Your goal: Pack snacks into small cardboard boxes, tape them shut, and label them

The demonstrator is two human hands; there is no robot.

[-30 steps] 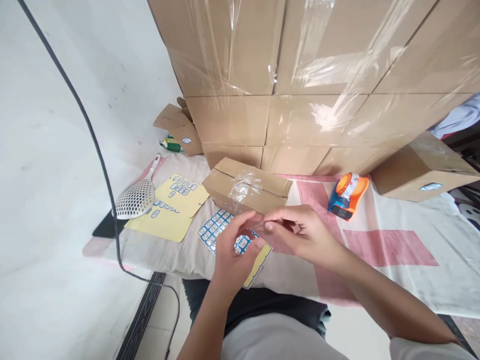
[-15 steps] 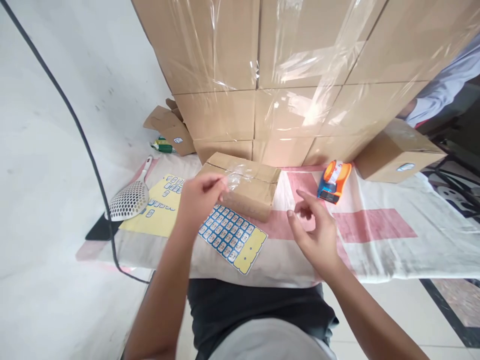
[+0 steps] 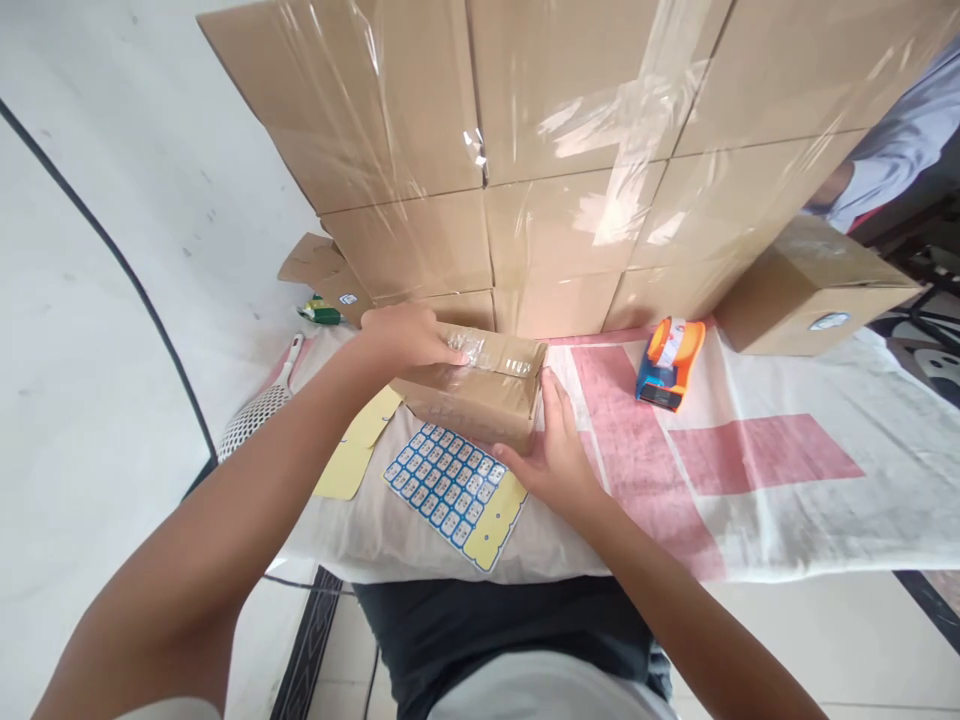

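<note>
A small closed cardboard box (image 3: 480, 400) lies near the middle of the table, with crinkled clear tape (image 3: 480, 350) across its top. My left hand (image 3: 409, 337) reaches over the box's left end, thumb on top by the tape; its other fingers are mostly hidden. At the right end, my right hand (image 3: 559, 450) grips the box with fingers along the side and thumb at the front. A sticker sheet (image 3: 450, 490) with blue-framed labels and a yellow end lies just in front of the box.
An orange and blue tape dispenser (image 3: 670, 365) stands to the right. Beyond it sits another carton (image 3: 817, 290), near another person's sleeve (image 3: 896, 165). Wrapped, stacked cartons (image 3: 420, 240) wall off the back. A white slotted ladle (image 3: 259, 410) and yellow sheets (image 3: 352, 460) lie left.
My left hand has gone from a pinch above the box to its left end. My right hand has moved left onto the box's right end. The view has shifted slightly.
</note>
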